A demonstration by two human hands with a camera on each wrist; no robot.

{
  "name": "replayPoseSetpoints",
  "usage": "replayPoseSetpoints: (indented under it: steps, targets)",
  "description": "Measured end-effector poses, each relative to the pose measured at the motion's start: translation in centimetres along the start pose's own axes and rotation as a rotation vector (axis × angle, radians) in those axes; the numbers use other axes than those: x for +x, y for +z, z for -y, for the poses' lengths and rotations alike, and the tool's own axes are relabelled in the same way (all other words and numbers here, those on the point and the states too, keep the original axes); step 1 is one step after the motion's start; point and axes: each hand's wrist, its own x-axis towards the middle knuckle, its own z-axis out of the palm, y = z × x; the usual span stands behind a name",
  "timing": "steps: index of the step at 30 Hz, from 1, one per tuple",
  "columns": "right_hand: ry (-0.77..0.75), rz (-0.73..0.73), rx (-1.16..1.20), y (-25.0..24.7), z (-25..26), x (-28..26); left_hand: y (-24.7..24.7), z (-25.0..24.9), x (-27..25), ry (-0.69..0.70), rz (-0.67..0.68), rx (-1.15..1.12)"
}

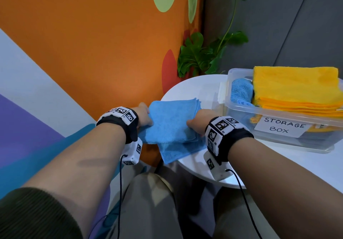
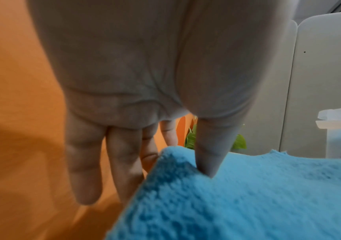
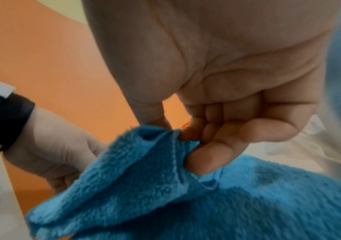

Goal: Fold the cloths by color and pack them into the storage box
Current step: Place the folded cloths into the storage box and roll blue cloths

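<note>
The left hand (image 1: 143,115) holds the left edge of a blue cloth (image 1: 171,121) with its thumb on top; the left wrist view shows the 4 fingers (image 2: 87,170) running straight down beside and under the edge, so the cloth is pinched between thumb and fingers. The right hand (image 1: 199,121) grips the cloth's right edge, and in the right wrist view its fingers (image 3: 217,146) are curled in, bunching a seam of the cloth (image 3: 165,186) against the thumb. The cloth is held up between the 2 hands at the near left rim of the round white surface (image 1: 194,88), its folded layers showing at the far right corner and a lower flap hanging down over the rim toward the person's lap.

On the right of the surface stands the clear storage box (image 1: 241,114) (a white label on its front wall reads "STORAGE BOX"). A folded stack of yellow cloths (image 1: 297,90) fills most of it and rises above the rim, and a rolled or folded blue cloth piece (image 1: 241,91) sits at its left end. A green plant (image 1: 200,55) stands behind the surface against the orange wall (image 1: 92,43).
</note>
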Motion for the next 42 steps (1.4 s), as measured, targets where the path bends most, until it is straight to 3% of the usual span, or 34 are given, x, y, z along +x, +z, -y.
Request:
replayPoseSetpoints:
  steps: [4,11,14,17,20,24,27,29,33,38,42]
  targets:
    - [0.015,-0.012,0.114,-0.7,-0.2,0.0,-0.2,0.3,0.4,-0.01,-0.006,-0.021]
    - [-0.004,0.053,-0.298,1.0,-0.9,0.9,0.0,0.1,0.6,0.015,0.091,0.084]
    - [-0.012,0.052,-0.335,1.1,-1.0,1.1,-0.3,0.0,0.4,0.066,0.12,0.104]
    - [0.018,-0.026,-0.174,0.8,-1.0,1.0,-1.3,-0.6,-0.1,0.133,0.033,0.047]
    - [0.057,-0.202,0.054,-0.1,-0.6,0.7,-3.0,-1.3,-0.6,0.321,-0.133,0.055]
    - [-0.091,-0.409,0.339,-1.7,0.2,0.0,-5.3,-2.3,-2.0,0.564,-0.263,-0.043]
    - [-0.197,-0.486,0.533,-2.6,0.3,-0.2,-6.8,-2.7,-3.2,0.639,-0.239,-0.089]
    - [-0.232,-0.512,0.579,-3.1,0.3,-0.4,-7.4,-2.8,-3.8,0.658,-0.209,-0.084]
    - [-0.294,-0.518,0.374,-3.6,0.1,-0.6,-8.4,-2.5,-4.2,0.64,-0.222,-0.113]
    - [-0.299,-0.55,0.567,-3.8,-0.1,-1.5,-9.7,-2.1,-4.5,0.571,-0.19,-0.231]
    - [-0.211,-0.467,0.56,-4.0,-0.4,-1.4,-9.7,-2.2,-4.2,0.53,-0.115,-0.243]
